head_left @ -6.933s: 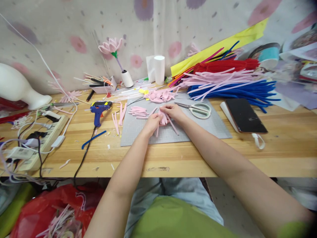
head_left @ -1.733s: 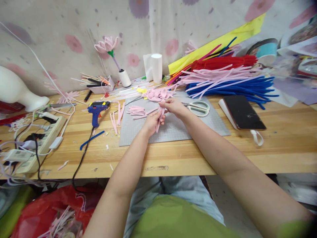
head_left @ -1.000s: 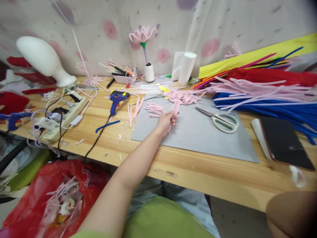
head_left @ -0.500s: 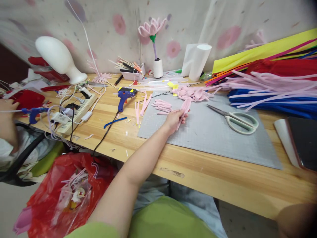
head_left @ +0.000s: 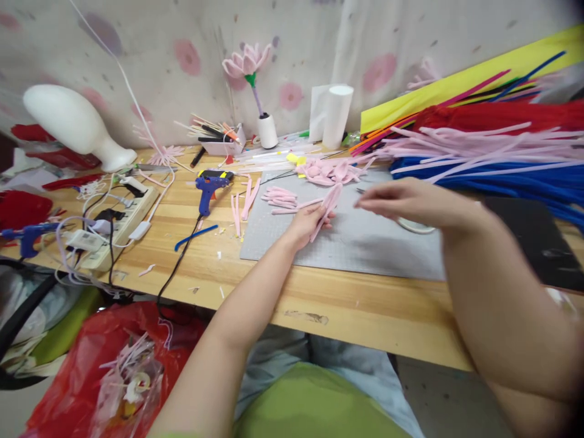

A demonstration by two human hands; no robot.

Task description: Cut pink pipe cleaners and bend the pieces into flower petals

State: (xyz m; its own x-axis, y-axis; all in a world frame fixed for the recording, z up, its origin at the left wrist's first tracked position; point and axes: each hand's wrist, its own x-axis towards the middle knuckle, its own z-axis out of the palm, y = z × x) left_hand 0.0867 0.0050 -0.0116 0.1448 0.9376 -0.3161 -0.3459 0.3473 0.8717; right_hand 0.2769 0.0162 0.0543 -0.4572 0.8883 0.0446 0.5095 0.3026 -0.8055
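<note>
My left hand [head_left: 306, 221] is closed round a bunch of bent pink pipe-cleaner pieces [head_left: 326, 207], held just above the grey cutting mat [head_left: 365, 243]. My right hand [head_left: 401, 201] hovers over the mat to the right of the bunch, blurred by motion, fingers stretched out leftward and nothing seen in them. It covers most of the white-handled scissors [head_left: 417, 228]. More cut pink pieces [head_left: 279, 197] lie left of the bunch, and a heap of pink loops [head_left: 329, 171] lies at the mat's far edge.
A blue glue gun [head_left: 207, 185] lies left of the mat, its black cord running off the table's front edge. A power strip [head_left: 119, 226] with tangled cables sits far left. Long pink, blue and red pipe cleaners [head_left: 493, 152] pile at right. A red bag [head_left: 91, 377] hangs below.
My right hand, out of view half a second ago, has come back in over the mat toward the bunch. The view has swung slightly back to the right. My left hand still holds the bunch.
</note>
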